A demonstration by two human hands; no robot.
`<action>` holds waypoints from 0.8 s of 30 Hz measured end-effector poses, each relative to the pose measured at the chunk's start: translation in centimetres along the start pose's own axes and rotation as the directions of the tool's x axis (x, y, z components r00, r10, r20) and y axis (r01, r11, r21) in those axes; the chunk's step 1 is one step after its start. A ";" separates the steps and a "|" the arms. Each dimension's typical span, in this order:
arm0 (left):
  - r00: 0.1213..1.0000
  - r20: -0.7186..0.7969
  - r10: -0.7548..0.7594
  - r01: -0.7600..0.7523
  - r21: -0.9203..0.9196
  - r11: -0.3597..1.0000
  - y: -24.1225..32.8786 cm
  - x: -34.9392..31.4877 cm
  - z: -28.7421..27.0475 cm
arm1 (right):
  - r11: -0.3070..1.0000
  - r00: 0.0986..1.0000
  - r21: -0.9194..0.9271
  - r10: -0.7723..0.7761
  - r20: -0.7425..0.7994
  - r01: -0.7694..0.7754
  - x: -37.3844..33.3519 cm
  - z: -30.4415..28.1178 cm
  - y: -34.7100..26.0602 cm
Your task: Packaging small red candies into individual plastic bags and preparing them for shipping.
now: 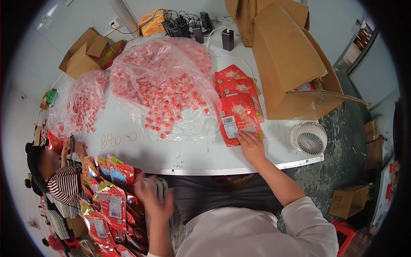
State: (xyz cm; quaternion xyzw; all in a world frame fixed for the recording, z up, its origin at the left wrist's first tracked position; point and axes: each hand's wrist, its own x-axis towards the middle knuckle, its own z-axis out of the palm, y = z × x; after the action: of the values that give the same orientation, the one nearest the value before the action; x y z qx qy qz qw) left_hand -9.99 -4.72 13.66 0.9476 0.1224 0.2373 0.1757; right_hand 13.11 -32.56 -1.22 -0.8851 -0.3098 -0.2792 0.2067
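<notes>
My right hand [251, 145] is at the near edge of a stack of flat red pouches [240, 112]. Its fingers lie close together over the lower right corner of the top pouch, gripping it, and the thumb is hidden. My left hand [153, 198] is blurred by motion, fingers apart with nothing seen in them. It is just right of a pile of filled red pouches [112, 201] below the table's front edge. A big clear plastic bag [167, 85] lies open on the table, with many small red wrapped candies [171, 105] spilling toward me.
A large cardboard box [284, 64] stands right of the pouch stack. A white fan [309, 139] sits at the table's right corner. Several rubber bands [110, 139] lie on the white table [171, 156]. Chargers [188, 26] and cables are at the back. At left, another person [58, 175] works.
</notes>
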 end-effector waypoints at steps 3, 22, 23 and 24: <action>0.923 0.212 0.322 -0.297 -0.143 0.944 4.6 2.3 4.4 | 0.990 0.996 0.111 0.093 -0.014 -0.091 0.3 -3.5 -1.4; 0.713 0.499 0.492 -0.280 -0.441 0.853 6.3 -0.8 13.3 | 0.859 0.937 0.380 0.290 0.192 -0.344 5.7 0.1 5.8; 0.724 0.499 0.477 -0.268 -0.433 0.860 5.7 -0.8 12.8 | 0.886 0.941 0.330 0.339 0.020 -0.326 5.6 -1.0 4.8; 0.763 0.481 0.432 -0.219 -0.437 0.872 5.4 -0.9 11.8 | 0.846 0.914 0.410 0.401 -0.066 -0.341 5.5 -2.6 3.6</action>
State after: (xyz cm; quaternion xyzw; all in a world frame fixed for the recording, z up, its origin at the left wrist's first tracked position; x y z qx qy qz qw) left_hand -4.14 -13.13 5.66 0.9330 -0.1493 -0.0084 0.3274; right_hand 18.15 -34.16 3.50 -0.8458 -0.1655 -0.2318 0.4512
